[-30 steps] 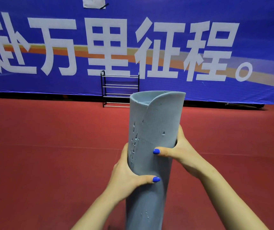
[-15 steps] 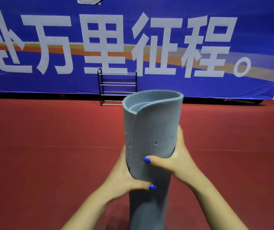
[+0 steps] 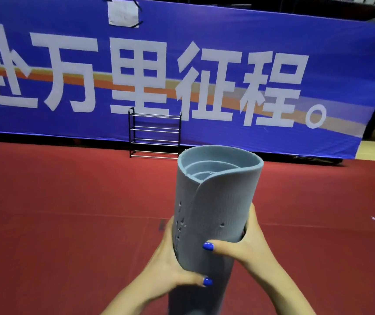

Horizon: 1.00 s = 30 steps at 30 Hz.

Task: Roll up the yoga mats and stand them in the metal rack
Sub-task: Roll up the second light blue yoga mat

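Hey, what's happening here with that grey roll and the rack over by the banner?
A person is holding a rolled-up grey yoga mat upright in front of them, with both hands wrapped around it: the left hand lower down, the right hand a bit higher. The metal rack stands across the red floor against the blue banner, with no mats in it yet.

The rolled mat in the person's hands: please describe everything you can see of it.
The rolled mat is grey-blue and looks like thick foam with a fine ribbed texture. It stands roughly upright, its open top showing spiral layers inside. The outer edge runs down the front, with small nicks beside it. The left hand grips it lower down, the right hand a little higher; both thumbs press on the front. Its bottom end is out of view.
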Available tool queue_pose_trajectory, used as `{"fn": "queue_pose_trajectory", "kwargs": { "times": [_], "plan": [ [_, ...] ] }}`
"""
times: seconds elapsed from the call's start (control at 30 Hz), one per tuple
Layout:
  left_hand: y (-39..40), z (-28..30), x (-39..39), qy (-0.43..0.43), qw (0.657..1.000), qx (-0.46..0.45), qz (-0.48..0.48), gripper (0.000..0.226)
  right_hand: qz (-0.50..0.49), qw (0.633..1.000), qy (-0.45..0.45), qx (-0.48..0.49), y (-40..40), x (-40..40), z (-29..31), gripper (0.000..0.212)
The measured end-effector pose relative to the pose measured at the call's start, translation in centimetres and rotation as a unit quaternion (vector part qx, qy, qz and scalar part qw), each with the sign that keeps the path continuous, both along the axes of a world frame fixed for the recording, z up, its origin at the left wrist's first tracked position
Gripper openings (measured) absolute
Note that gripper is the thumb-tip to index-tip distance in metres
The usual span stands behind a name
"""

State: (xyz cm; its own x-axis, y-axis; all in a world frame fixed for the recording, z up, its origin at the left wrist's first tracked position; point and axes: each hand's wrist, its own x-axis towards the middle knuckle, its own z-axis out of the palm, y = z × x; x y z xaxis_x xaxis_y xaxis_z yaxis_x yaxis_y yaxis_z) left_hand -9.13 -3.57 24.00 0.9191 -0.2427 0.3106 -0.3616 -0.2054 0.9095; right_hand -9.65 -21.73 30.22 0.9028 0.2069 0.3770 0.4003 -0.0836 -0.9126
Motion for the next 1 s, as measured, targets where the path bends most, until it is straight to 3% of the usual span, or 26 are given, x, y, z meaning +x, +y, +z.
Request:
{"fn": "queue_pose_trajectory", "kwargs": {
  "times": [0.23,0.3,0.47,0.73,0.9,1.0],
  "plan": [
    [-0.1,3.8,-2.7,-0.038,0.994,-0.1,0.008,0.124,-0.004,0.993,-0.115,0.023,-0.4,-2.2,4.2,0.12],
    [0.0,3.1,-1.3,-0.043,0.996,-0.078,0.029,0.127,-0.002,0.996,-0.092,0.005,-0.1,-0.8,3.6,0.12],
    [-0.2,-1.0,1.6,0.091,0.992,-0.076,0.051,0.128,0.004,0.999,0.026,0.02,0.7,2.6,-0.1,0.104],
    [0.2,-0.3,1.6,0.032,0.998,-0.036,0.042,0.141,0.022,0.999,0.024,0.008,0.5,2.1,0.4,0.109],
    [0.3,2.8,-0.9,-0.03,0.998,-0.013,0.05,0.142,0.006,0.999,-0.037,0.015,0.4,-0.3,3.1,0.105],
    [0.0,4.9,-2.1,-0.053,0.995,-0.069,0.041,0.136,0.033,0.996,-0.079,0.023,0.1,-0.9,5.1,0.1]
  ]
}}
